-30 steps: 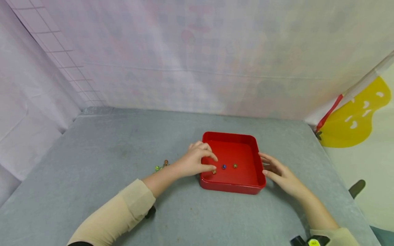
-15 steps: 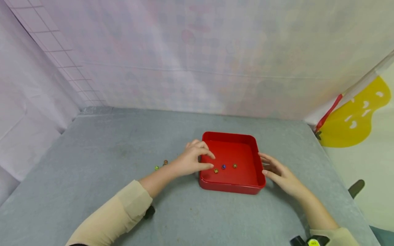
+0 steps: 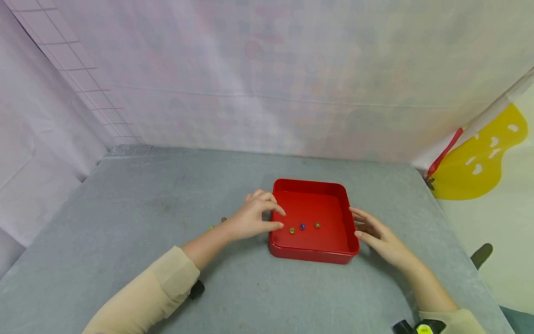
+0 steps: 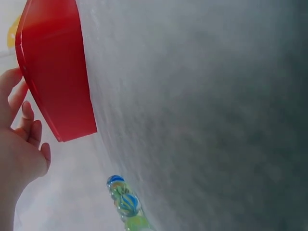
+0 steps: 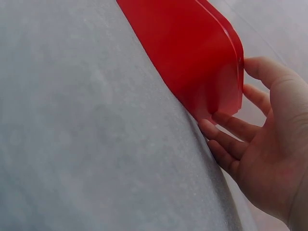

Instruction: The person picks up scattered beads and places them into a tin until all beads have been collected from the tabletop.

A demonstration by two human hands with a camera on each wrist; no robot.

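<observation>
"Firstly, left hand [image 3: 252, 219]?"
"Thumb and forefinger parted at the left rim of the red tray [image 3: 317, 204]; three marbles [image 3: 302, 227] lie inside."
"Right hand [image 3: 384, 239]?"
"Fingers spread, touching the tray's right wall."

no readable text, yellow label [image 3: 424, 329] on black wrist device [image 3: 403, 327], marks too small

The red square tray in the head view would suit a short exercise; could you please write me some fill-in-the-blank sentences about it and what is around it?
1. Inside the shiny red square tray, ____ small round marbles can be seen.
2. The middle marble of that row is ____ in colour.
3. The loose shiny glass marbles on the grey tabletop lie nearer the person's ____ hand.

Missing words: three; blue; left.
</observation>
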